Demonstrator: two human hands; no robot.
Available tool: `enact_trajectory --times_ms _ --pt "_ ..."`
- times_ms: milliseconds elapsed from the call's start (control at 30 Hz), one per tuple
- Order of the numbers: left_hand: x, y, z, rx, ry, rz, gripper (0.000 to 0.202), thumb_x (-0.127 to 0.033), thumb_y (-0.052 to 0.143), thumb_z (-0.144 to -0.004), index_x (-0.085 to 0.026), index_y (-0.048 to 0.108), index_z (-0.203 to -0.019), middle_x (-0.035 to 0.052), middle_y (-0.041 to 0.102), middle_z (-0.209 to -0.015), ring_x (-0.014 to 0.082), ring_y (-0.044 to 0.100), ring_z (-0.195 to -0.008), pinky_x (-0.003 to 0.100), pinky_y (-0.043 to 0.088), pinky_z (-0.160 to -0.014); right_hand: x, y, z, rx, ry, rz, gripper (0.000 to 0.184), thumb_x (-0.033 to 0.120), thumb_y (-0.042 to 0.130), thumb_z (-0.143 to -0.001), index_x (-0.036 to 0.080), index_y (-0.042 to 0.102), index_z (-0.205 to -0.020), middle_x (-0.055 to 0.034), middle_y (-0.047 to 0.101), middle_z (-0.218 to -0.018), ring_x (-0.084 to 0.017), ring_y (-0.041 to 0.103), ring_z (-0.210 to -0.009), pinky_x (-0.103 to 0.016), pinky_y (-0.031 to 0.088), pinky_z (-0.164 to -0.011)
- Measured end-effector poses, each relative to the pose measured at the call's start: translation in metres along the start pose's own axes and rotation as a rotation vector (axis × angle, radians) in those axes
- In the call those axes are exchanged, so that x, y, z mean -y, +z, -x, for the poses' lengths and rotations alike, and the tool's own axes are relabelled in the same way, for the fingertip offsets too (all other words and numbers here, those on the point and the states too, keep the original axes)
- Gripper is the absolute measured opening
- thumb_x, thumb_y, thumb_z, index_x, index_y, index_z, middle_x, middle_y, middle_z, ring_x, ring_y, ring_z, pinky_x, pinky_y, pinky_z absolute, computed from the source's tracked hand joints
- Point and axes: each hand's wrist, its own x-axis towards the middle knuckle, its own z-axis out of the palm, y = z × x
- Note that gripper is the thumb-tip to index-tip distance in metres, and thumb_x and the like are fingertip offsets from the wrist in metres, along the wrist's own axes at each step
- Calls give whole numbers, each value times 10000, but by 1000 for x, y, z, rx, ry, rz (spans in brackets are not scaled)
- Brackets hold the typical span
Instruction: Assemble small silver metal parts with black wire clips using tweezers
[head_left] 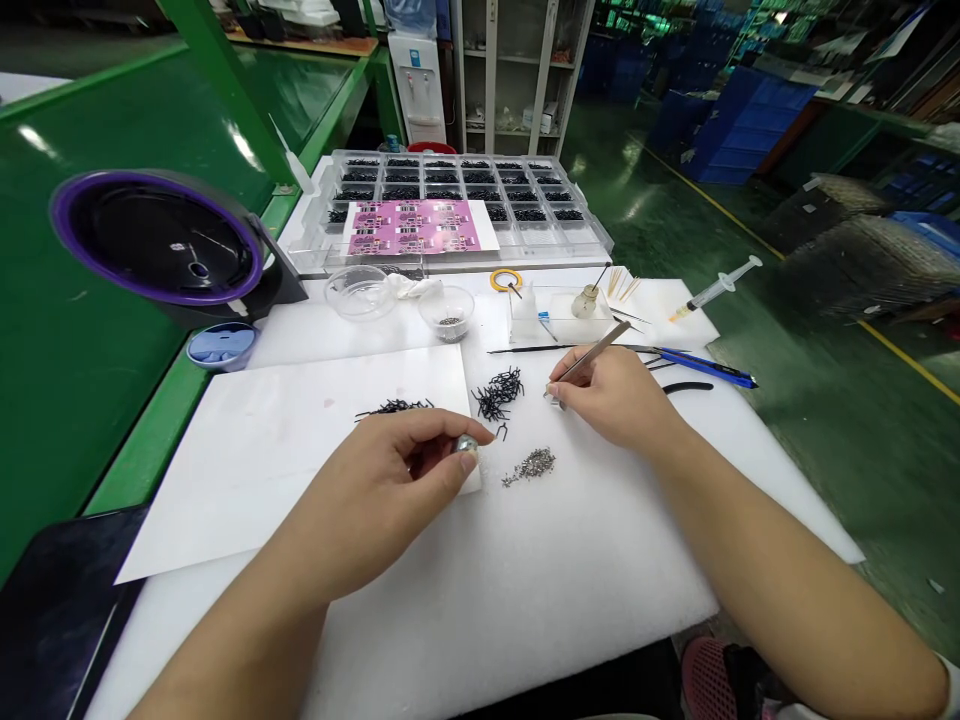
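Note:
My right hand (615, 395) is closed around a pair of metal tweezers (600, 346), their tips pointing down at the white work surface (600, 560). Whether the tips hold anything is too small to tell. My left hand (397, 480) pinches a small shiny, rounded metallic piece (465, 443) between thumb and forefinger. Between the hands lie a pile of black bent pieces (499, 394) and, nearer me, a heap of tiny silvery parts (532, 464). More black pieces (397, 406) rest on a white sheet (300, 440), partly hidden behind my left hand.
A compartment tray (457, 195) with black parts stands at the back, a pink printed card (412, 227) on it. Clear round dishes (358, 293), yellow tape (506, 280), a small bottle (585, 301), a blue cutter (709, 368) and a syringe (716, 287) lie beyond my hands. A purple-rimmed fan (161, 250) stands left.

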Motion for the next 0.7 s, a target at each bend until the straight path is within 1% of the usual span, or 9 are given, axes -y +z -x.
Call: enact_trajectory --times_ms 67,167,233,300,433,567,700 --pt "-1 2 0 41 -6 -28 304 -421 541 -905 -237 707 -1081 -2 611 -746 134 508 -633 245 404 -567 0 0 -1 -1 2 6 43 206 666 -770 211 701 -795 26 705 -742 -164 669 -722 -288 465 -627" --pt "-4 10 1 165 37 -102 290 -420 537 -914 -271 706 -1097 -28 598 -698 123 503 -622 233 401 -570 0 -1 -1 0 0 11 48 192 668 -764 215 700 -792 34 705 -744 -161 669 -730 -287 463 -636" --pt "-5 17 2 252 75 -143 238 -375 545 -910 -306 710 -1068 -50 607 -684 109 521 -606 222 396 -564 0 -1 -1 1 -5 8 48 194 673 -763 218 702 -794 38 705 -744 -159 669 -732 -288 464 -643" --pt "-6 22 3 303 103 -165 200 -328 560 -896 -330 712 -1025 -72 637 -709 92 558 -616 210 402 -577 0 -1 -1 2 -6 -1 42 198 677 -764 216 700 -793 37 706 -740 -159 670 -727 -288 465 -644" --pt "-6 22 3 299 111 -175 198 -315 567 -890 -356 704 -1027 -89 658 -752 81 582 -643 199 415 -601 -3 0 -2 5 -3 -31 49 200 679 -768 211 701 -810 35 709 -743 -156 675 -720 -283 478 -645" --pt "-5 14 3 271 81 -165 208 -351 548 -908 -359 695 -1055 -77 605 -684 91 536 -606 204 401 -561 -6 0 -4 8 0 -54 56 204 683 -765 212 702 -817 36 714 -752 -154 680 -727 -280 490 -647" --pt "-4 12 3 251 78 -144 232 -366 547 -912 -347 690 -1094 -63 586 -686 97 510 -611 203 399 -559 -6 0 -4 4 2 -51 53 201 681 -763 212 707 -808 34 714 -744 -158 682 -723 -286 488 -650"
